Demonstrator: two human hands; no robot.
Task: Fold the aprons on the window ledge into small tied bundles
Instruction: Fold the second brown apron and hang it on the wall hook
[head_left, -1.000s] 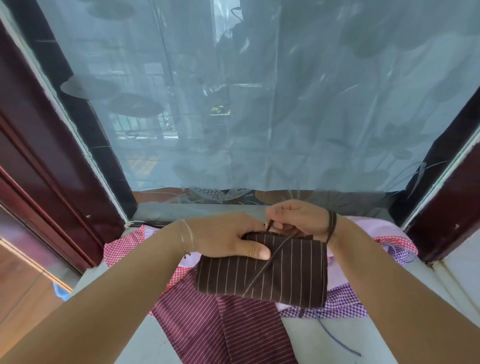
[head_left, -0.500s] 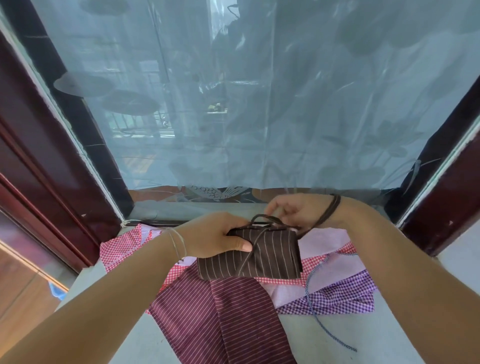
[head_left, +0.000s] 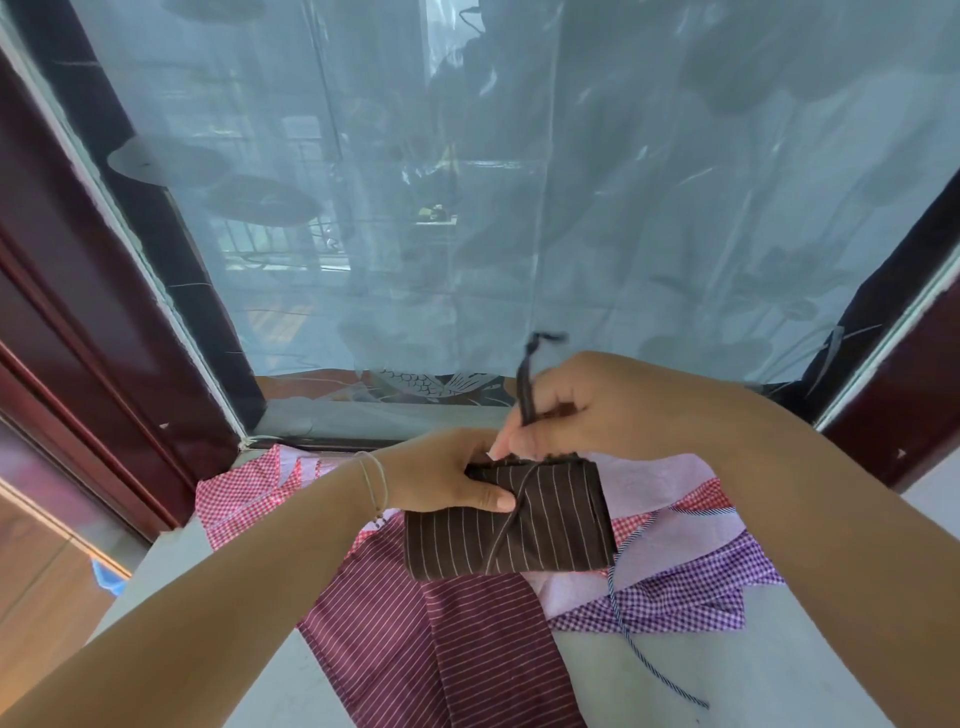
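Below, the window ledge (head_left: 779, 670) carried spread aprons: a maroon striped apron (head_left: 415, 639), a purple checked apron (head_left: 691, 597) and a red checked apron (head_left: 234, 493). Above them sat the brown striped bundle (head_left: 550, 525), folded into a small rectangle with a dark tie (head_left: 501, 535) crossing it. The left hand (head_left: 441, 478) gripped its left end, thumb pressed on the tie. The right hand (head_left: 576, 410), touching its far edge, pinched the tie's upright end.
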